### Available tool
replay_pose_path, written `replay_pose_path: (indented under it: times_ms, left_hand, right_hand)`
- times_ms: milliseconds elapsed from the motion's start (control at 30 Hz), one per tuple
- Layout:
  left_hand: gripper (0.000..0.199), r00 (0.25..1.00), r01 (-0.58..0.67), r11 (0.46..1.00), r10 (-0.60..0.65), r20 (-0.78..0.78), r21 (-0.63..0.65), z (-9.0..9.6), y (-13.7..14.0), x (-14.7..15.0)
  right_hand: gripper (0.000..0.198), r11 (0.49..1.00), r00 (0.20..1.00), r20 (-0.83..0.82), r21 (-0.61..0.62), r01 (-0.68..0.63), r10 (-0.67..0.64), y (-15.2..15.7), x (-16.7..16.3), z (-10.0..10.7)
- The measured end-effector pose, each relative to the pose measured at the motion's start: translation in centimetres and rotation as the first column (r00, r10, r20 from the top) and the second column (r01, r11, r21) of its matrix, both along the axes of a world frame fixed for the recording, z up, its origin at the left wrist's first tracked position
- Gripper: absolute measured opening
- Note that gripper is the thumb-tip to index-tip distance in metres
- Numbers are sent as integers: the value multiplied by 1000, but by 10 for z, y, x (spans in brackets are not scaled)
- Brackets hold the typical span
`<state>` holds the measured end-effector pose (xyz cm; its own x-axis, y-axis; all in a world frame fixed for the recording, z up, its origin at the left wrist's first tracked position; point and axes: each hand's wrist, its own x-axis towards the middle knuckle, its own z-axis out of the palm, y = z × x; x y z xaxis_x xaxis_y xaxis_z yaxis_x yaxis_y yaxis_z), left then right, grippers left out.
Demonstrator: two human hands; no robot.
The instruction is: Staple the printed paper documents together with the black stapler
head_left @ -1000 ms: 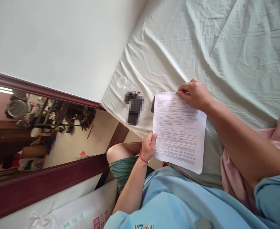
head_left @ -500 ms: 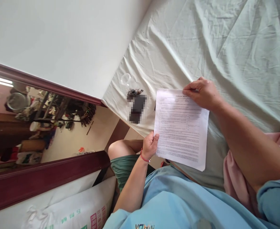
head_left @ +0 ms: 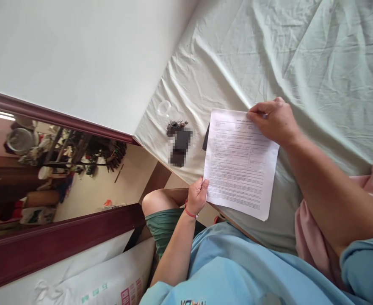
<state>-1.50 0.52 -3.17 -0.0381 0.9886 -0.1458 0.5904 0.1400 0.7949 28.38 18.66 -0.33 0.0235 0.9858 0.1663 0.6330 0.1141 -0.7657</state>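
Observation:
A printed sheet of paper is held up over the cloth-covered surface, its text facing me. My left hand, with a red cord on the wrist, pinches the sheet's lower left edge, thumb on top. At the upper right corner my right hand grips the paper between thumb and fingers. Part of a dark flat object peeks out from behind the sheet's left edge; its kind is hidden. Whether more than one sheet is in my hands I cannot tell.
Left of the paper, on the pale green cloth, lie a clear plastic cup, a small dark tangled bunch and a blurred-out dark item. A white wall and a framed mirror border the left. Pink fabric lies at right.
The paper has shifted slightly up with both hands still gripping it. More of the dark object at its left edge now shows. The camera view has moved a little.

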Motion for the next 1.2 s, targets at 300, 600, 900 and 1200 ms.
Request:
replay_pose_path:
  times_ms: [300, 600, 900, 1200]
  left_hand:
    - [49, 989, -68, 998, 67, 134, -4, -6, 0, -5]
    - [50, 984, -118, 993, 114, 137, 18, -8, 1, -3]
    - [49, 986, -145, 989, 141, 93, 36, -8, 3, -2]
    - [49, 985, -154, 987, 150, 85, 52, -8, 3, -2]
  right_hand:
    - [11, 974, 975, -207, -224, 35, -83, 7, 23, 3]
    - [9, 987, 981, -167, -141, 77, -100, 8, 26, -1]
    - [17, 980, 998, -55, 191, 50, -40, 3, 16, 8]
    - [22, 993, 989, -143, 106, 53, -38, 2, 19, 12]
